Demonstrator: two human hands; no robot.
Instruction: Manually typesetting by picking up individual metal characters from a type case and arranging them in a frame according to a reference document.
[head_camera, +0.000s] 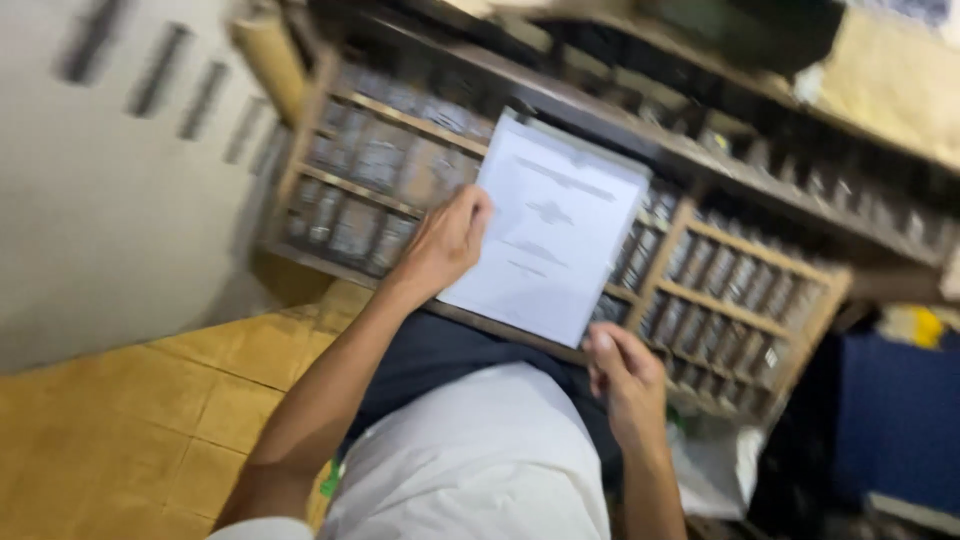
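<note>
Here both hands hold a white printed sheet (553, 232) over a wooden tray of small compartments (740, 290) filled with grey pieces. The left hand (445, 243) pinches its left edge, fingers closed on the paper; the right hand (622, 372) nips its near corner. The step looks like reading the sheet; keeping it steady calls for both grips staying firm. Yellow floor tiles (140, 400) lie at left.

One sheet of paper (555, 225), two hands (445, 245), one wooden rack (700, 290).

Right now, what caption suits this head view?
Both hands, left and right, hold a white sheet over compartmented wooden trays.
</note>
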